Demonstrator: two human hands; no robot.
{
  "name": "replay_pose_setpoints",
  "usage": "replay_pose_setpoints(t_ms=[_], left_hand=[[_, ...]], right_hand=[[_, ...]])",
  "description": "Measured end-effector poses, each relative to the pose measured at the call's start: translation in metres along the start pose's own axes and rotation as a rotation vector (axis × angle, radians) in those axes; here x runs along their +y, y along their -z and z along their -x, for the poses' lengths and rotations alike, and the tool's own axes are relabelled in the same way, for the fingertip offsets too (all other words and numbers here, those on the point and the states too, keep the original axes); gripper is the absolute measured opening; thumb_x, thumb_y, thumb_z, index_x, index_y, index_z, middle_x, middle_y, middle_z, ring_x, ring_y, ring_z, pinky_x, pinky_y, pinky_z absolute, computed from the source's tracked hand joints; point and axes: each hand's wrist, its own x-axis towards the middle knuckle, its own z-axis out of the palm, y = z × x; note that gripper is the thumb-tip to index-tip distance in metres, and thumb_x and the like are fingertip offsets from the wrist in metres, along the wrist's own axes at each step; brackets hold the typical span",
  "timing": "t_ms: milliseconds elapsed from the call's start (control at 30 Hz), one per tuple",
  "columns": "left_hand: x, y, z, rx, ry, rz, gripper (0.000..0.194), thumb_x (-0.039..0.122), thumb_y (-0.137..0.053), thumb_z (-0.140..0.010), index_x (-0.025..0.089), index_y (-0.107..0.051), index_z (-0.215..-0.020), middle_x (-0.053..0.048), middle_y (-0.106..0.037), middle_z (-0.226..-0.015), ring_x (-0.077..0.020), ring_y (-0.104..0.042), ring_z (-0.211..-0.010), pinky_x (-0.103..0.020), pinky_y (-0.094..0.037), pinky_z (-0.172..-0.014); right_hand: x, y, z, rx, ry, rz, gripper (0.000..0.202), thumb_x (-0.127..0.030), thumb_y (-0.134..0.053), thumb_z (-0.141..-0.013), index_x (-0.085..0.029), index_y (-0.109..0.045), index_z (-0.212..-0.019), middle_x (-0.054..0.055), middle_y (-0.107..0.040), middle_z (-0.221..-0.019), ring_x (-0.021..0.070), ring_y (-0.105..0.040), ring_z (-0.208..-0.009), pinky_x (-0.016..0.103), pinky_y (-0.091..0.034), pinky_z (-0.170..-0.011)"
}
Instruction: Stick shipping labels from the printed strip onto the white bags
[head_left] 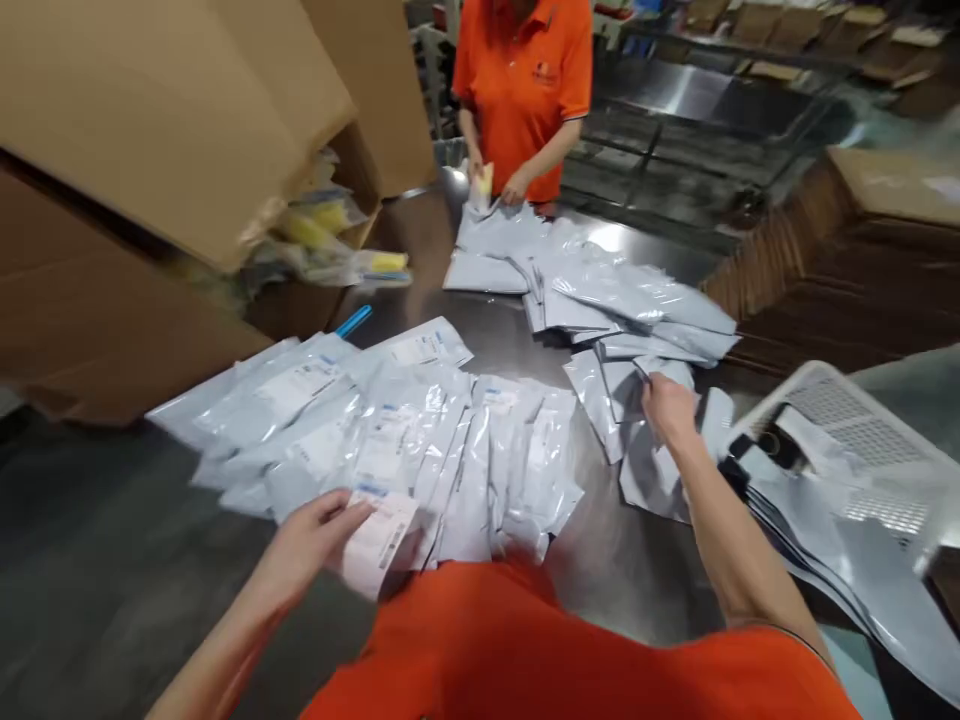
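Between the thumb and fingers of my left hand point(319, 535) is a strip of printed shipping labels point(386, 525), its lower end curling down near my shirt. Beneath and beyond it lies a spread of labelled mailing bags point(480, 450), grey-white and glossy. My right hand point(670, 408) reaches out to the right, its fingers closed on the edge of a grey mailing bag point(630, 385). That bag belongs to a loose group below a larger pile of grey bags point(607, 285). No label shows on the bags in that pile.
Across the metal table point(495, 335) a co-worker in an orange shirt point(517, 90) handles a yellow item over the pile. A big cardboard box point(165, 120) with yellow packets point(322, 225) stands left. To the right are a white plastic basket point(862, 420) and stacked flat cardboard point(787, 240).
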Motion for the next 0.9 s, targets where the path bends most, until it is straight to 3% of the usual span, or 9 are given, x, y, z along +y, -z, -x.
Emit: replay_pose_setpoints(t_ms=[67,167,267,367,467,567,633,733,900], left_hand=[[0.007,-0.008,0.006,-0.04,-0.05,0.053,0.042,0.057,-0.067,-0.067,0.016,-0.061,-0.071,0.001,-0.056,-0.066,-0.0144,-0.048,-0.063,-0.023,-0.037,-0.057],[0.012,-0.011,0.016,-0.107,-0.105,0.124,0.04,0.055,-0.067,-0.07,0.016,-0.058,-0.07,0.001,-0.052,-0.065,-0.0135,-0.047,-0.062,-0.023,-0.037,-0.056],[0.005,-0.003,0.033,-0.112,-0.132,0.115,0.04,0.056,-0.064,-0.074,0.016,-0.057,-0.072,0.001,-0.051,-0.066,-0.0139,-0.047,-0.061,-0.024,-0.038,-0.055],[-0.008,0.009,0.051,-0.029,-0.143,0.117,0.037,0.053,-0.061,-0.077,0.016,-0.058,-0.075,0.001,-0.052,-0.067,-0.0139,-0.046,-0.062,-0.024,-0.038,-0.056],[-0.023,0.015,0.06,0.087,-0.133,0.144,0.034,0.05,-0.06,-0.078,0.017,-0.056,-0.072,0.001,-0.049,-0.066,-0.0131,-0.043,-0.061,-0.023,-0.035,-0.055],[-0.037,0.014,0.06,0.142,-0.158,0.139,0.034,0.049,-0.059,-0.079,0.017,-0.053,-0.069,0.002,-0.046,-0.064,-0.0124,-0.04,-0.061,-0.023,-0.031,-0.053],[-0.044,0.012,0.057,0.178,-0.168,0.107,0.036,0.049,-0.06,-0.078,0.017,-0.05,-0.065,0.003,-0.043,-0.062,-0.0117,-0.038,-0.06,-0.023,-0.028,-0.053],[-0.059,0.014,0.052,0.203,-0.137,0.089,0.04,0.049,-0.067,-0.07,0.018,-0.046,-0.058,0.005,-0.038,-0.058,-0.0106,-0.035,-0.058,-0.023,-0.024,-0.052],[-0.108,0.043,0.038,0.026,0.01,0.15,0.032,0.042,-0.076,-0.058,0.014,-0.065,-0.069,0.001,-0.059,-0.067,-0.0145,-0.049,-0.064,-0.022,-0.035,-0.057]], right_hand=[[-0.047,0.009,0.024,0.025,0.188,-0.058,0.031,-0.024,-0.039,-0.096,-0.009,-0.065,-0.105,0.02,-0.068,-0.099,0.026,-0.063,-0.088,0.034,-0.04,-0.075],[-0.146,0.02,0.077,0.013,0.597,-0.237,0.027,-0.023,-0.043,-0.093,-0.012,-0.066,-0.1,0.017,-0.068,-0.091,0.0251,-0.063,-0.082,0.033,-0.042,-0.071],[-0.238,0.017,0.13,-0.254,0.979,-0.42,0.025,-0.024,-0.045,-0.092,-0.014,-0.066,-0.102,0.014,-0.07,-0.088,0.0227,-0.062,-0.076,0.032,-0.044,-0.068],[-0.291,0.006,0.154,-0.582,1.208,-0.654,0.028,-0.034,-0.049,-0.094,-0.016,-0.066,-0.106,0.01,-0.071,-0.092,0.0205,-0.062,-0.081,0.03,-0.045,-0.072],[-0.302,0.0,0.162,-0.799,1.161,-0.921,0.037,-0.043,-0.039,-0.099,-0.018,-0.066,-0.105,0.006,-0.07,-0.099,0.017,-0.062,-0.086,0.027,-0.046,-0.074],[-0.295,0.002,0.174,-0.911,1.128,-0.929,0.035,-0.049,-0.047,-0.096,-0.019,-0.065,-0.094,0.0,-0.067,-0.084,0.0139,-0.058,-0.072,0.025,-0.042,-0.063],[-0.286,0.003,0.187,-0.805,1.142,-0.874,0.026,-0.043,-0.054,-0.092,-0.019,-0.063,-0.085,-0.002,-0.061,-0.073,0.013,-0.054,-0.066,0.024,-0.039,-0.06],[-0.275,-0.003,0.195,-0.567,1.111,-0.834,0.022,-0.034,-0.05,-0.094,-0.02,-0.061,-0.081,0.0,-0.06,-0.074,0.0144,-0.055,-0.07,0.026,-0.04,-0.066],[-0.291,-0.037,0.154,-0.224,0.871,-0.61,0.026,-0.039,-0.048,-0.095,-0.019,-0.062,-0.104,0.007,-0.066,-0.094,0.0211,-0.059,-0.086,0.032,-0.043,-0.077]])
